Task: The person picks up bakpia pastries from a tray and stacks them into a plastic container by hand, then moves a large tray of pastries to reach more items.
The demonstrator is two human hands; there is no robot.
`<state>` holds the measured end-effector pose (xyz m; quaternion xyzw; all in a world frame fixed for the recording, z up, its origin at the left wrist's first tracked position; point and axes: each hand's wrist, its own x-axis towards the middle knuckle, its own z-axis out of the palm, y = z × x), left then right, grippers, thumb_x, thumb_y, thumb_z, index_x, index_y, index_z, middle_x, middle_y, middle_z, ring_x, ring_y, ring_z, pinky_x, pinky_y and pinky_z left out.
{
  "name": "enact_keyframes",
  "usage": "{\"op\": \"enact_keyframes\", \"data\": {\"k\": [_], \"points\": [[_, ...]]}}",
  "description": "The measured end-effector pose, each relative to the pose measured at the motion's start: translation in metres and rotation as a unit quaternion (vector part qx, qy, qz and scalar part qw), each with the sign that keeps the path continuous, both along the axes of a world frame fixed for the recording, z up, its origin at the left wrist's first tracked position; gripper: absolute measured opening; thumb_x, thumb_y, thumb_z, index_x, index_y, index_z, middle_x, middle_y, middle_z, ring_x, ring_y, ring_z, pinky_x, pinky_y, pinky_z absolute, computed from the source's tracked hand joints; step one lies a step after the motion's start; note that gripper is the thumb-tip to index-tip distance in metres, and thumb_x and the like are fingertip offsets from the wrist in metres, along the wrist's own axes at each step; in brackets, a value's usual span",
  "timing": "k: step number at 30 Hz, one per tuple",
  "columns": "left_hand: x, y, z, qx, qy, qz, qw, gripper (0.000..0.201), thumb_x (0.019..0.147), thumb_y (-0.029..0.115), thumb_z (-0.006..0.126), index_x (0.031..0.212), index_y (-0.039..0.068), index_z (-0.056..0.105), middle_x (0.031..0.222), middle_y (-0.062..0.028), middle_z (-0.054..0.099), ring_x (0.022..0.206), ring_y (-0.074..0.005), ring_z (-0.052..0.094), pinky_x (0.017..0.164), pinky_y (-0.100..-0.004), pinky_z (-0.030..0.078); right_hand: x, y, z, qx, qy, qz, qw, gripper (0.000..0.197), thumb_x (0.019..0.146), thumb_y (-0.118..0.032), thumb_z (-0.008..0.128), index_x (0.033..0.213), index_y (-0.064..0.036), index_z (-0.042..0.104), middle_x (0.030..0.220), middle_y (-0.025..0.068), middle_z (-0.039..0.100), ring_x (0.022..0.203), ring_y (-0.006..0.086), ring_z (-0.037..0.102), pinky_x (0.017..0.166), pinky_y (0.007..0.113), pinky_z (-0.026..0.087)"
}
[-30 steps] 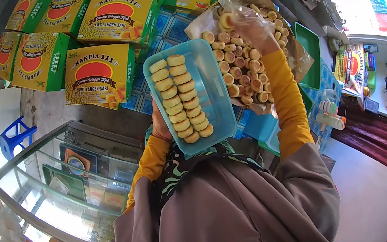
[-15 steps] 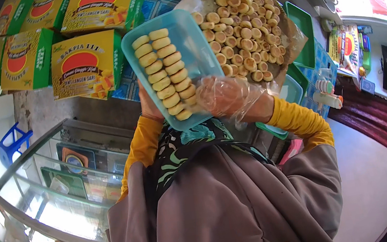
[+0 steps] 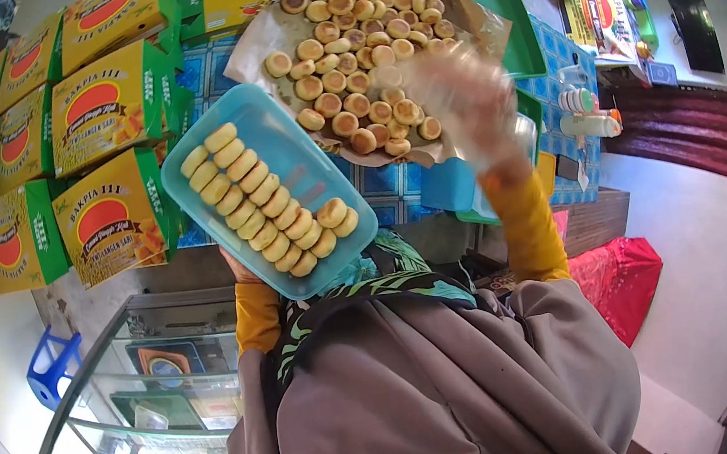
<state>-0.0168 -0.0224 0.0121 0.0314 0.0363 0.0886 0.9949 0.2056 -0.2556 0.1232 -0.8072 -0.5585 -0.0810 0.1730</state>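
Observation:
My left hand (image 3: 240, 266) grips a light blue plastic container (image 3: 322, 172) from its near left side, most of the fingers hidden beneath it. Inside, small round pastries (image 3: 257, 194) stand on edge in two long rows, and a few more sit beside them at the near end. The container's far right part shows bare bottom. My right hand (image 3: 470, 108), in a clear plastic glove, is over the right edge of a heap of browned round pastries (image 3: 352, 55). Motion smears its fingers, so whether they hold a pastry cannot be seen. Brown paper (image 3: 485, 30) lies under the heap.
Several yellow and green boxes (image 3: 97, 107) are stacked at the left. A green tray (image 3: 496, 14) lies right of the heap on the blue checked tablecloth (image 3: 380, 182). A glass display case (image 3: 157, 352) stands near left, by a blue stool (image 3: 55, 367).
My right hand has left the container and moved up and right to the heap. Pastries now show beside the two rows. The container appears lower and farther left as the view shifted.

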Motion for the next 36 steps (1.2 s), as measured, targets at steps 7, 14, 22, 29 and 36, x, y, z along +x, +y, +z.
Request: {"op": "enact_keyframes", "data": {"k": [7, 14, 22, 29, 36], "points": [[-0.005, -0.002, -0.017, -0.004, 0.078, -0.002, 0.997, 0.064, 0.099, 0.051, 0.027, 0.147, 0.008, 0.025, 0.146, -0.0125, 0.036, 0.13, -0.0285, 0.042, 0.111, -0.0468, 0.034, 0.104, -0.112, -0.13, -0.086, -0.14, -0.244, 0.956, 0.023, 0.081, -0.024, 0.062, 0.096, -0.0076, 0.067, 0.085, 0.014, 0.067, 0.083, 0.0302, 0.064, 0.075, 0.039, 0.05], [-0.007, -0.011, -0.019, 0.001, 0.115, 0.005, 0.993, 0.064, 0.098, 0.051, 0.029, 0.146, 0.008, 0.028, 0.144, -0.0124, 0.038, 0.128, -0.0283, 0.044, 0.11, -0.0463, 0.035, 0.123, -0.112, -0.15, -0.009, 0.059, -0.307, 0.95, 0.025, 0.084, -0.032, 0.057, 0.088, -0.0086, 0.066, 0.086, 0.013, 0.067, 0.081, 0.0313, 0.063, 0.073, 0.04, 0.05], [-0.004, -0.023, -0.023, -0.006, 0.126, 0.008, 0.992, 0.064, 0.098, 0.051, 0.031, 0.144, 0.007, 0.03, 0.142, -0.0124, 0.041, 0.126, -0.0281, 0.046, 0.109, -0.0458, 0.037, 0.139, -0.077, -0.118, -0.048, 0.221, -0.197, 0.954, 0.028, 0.08, -0.02, 0.067, 0.104, -0.0057, 0.067, 0.1, 0.0128, 0.066, 0.088, 0.0246, 0.063, 0.078, 0.035, 0.05], [-0.006, -0.025, -0.023, -0.009, 0.13, 0.022, 0.991, 0.063, 0.097, 0.051, 0.033, 0.143, 0.007, 0.032, 0.14, -0.0123, 0.043, 0.124, -0.028, 0.048, 0.107, -0.0453, 0.038, 0.115, -0.036, -0.111, -0.167, 0.012, -0.259, 0.951, 0.028, 0.074, -0.028, 0.065, 0.09, -0.0056, 0.063, 0.093, 0.0176, 0.064, 0.091, 0.0363, 0.061, 0.078, 0.044, 0.049], [0.0, -0.024, -0.019, -0.022, 0.108, 0.012, 0.994, 0.063, 0.097, 0.051, 0.035, 0.142, 0.007, 0.034, 0.138, -0.0122, 0.046, 0.123, -0.0278, 0.05, 0.106, -0.0449, 0.04, 0.12, -0.045, -0.086, -0.129, 0.259, -0.282, 0.915, 0.035, 0.07, -0.021, 0.071, 0.102, -0.0097, 0.066, 0.099, 0.0153, 0.067, 0.091, 0.0316, 0.063, 0.083, 0.04, 0.051]]}}
